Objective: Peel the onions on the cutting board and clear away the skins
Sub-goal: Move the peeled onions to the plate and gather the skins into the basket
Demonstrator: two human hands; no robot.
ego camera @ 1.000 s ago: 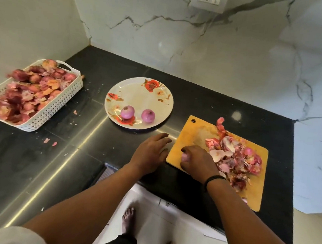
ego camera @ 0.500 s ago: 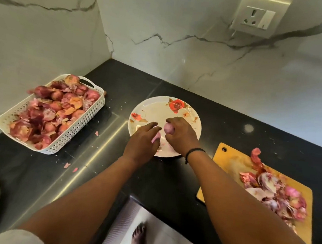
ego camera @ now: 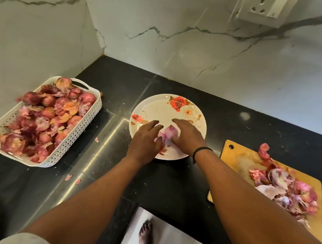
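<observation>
Resting on counter point(ego camera: 170, 181): basket, plate, cutting board.
Basket point(ego camera: 90, 113): white, perforated; heaped with unpeeled red onions point(ego camera: 44, 118) and loose skins.
Plate point(ego camera: 157, 105): white, rose print; peeled onions point(ego camera: 170, 133), pale purple and glossy, between both hands.
Cutting board point(ego camera: 239, 161): wooden; pile of skins point(ego camera: 285, 189) at its right end.
Left hand point(ego camera: 145, 140): fingers straight, over one onion.
Right hand point(ego camera: 187, 135): fingers loosely extended, touching the other onion.
</observation>
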